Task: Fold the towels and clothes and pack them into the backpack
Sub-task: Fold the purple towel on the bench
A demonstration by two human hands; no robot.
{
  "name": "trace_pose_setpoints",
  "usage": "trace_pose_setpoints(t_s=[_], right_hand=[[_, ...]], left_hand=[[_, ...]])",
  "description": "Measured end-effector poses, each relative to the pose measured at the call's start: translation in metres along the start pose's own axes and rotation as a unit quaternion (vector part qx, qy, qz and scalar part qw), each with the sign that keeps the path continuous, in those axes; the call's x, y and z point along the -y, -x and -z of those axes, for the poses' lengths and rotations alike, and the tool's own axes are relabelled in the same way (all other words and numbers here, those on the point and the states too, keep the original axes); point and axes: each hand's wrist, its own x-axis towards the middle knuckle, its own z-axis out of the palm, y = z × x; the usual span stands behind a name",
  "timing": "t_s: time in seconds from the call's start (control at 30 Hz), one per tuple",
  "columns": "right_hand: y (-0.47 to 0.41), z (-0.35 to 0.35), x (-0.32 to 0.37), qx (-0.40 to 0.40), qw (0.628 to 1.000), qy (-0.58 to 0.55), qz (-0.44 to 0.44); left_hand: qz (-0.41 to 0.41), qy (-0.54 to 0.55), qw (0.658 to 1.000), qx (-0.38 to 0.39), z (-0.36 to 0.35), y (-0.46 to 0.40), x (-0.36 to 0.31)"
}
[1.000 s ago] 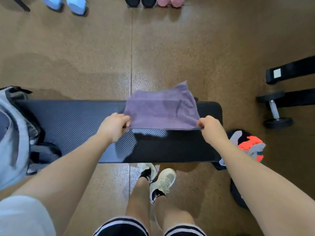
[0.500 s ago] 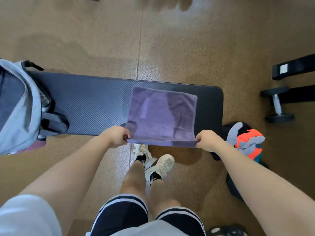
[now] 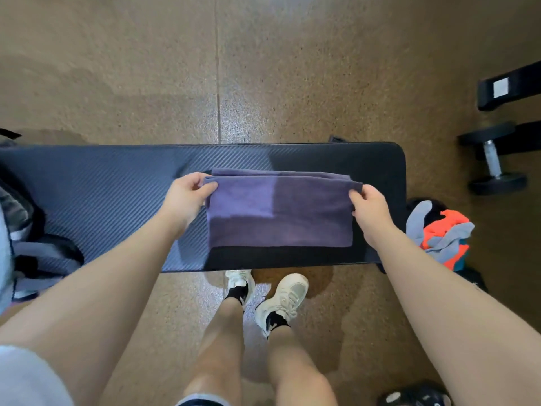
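Mid-fold on the soft purple terry towel [image 3: 278, 213] near the desk's right end, left hand [image 3: 187, 197] and right hand [image 3: 369, 208] each pinching a far corner; next is probably halving it sideways for the grey backpack [image 3: 17, 244].

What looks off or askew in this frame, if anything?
Little stands out. The towel lies folded on the bench, held at its far corners by the left hand and right hand; the far edges don't quite line up. Clothes sit in an unfolded heap off the bench's right end.
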Motion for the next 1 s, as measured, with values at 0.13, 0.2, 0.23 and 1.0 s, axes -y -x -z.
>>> trace_pose_setpoints(t_s=[0.13,0.2,0.23,1.0], right_hand=[[-0.024,-0.017,-0.005,-0.072,0.997,-0.012,-0.04],[-0.026,-0.024,-0.003,-0.126,0.992,0.019,-0.019],[-0.023,-0.027,-0.001,-0.165,0.985,0.058,0.006],[-0.011,-0.032,-0.039,0.012,0.875,0.408,0.259]], left_hand=[[-0.031,-0.067,0.997,-0.036,-0.012,-0.028,0.012],[-0.061,-0.153,0.984,-0.073,-0.018,-0.03,0.01],[-0.074,-0.208,0.97,-0.102,-0.021,-0.027,0.007],[-0.203,-0.63,0.746,0.072,-0.073,0.005,0.037]])
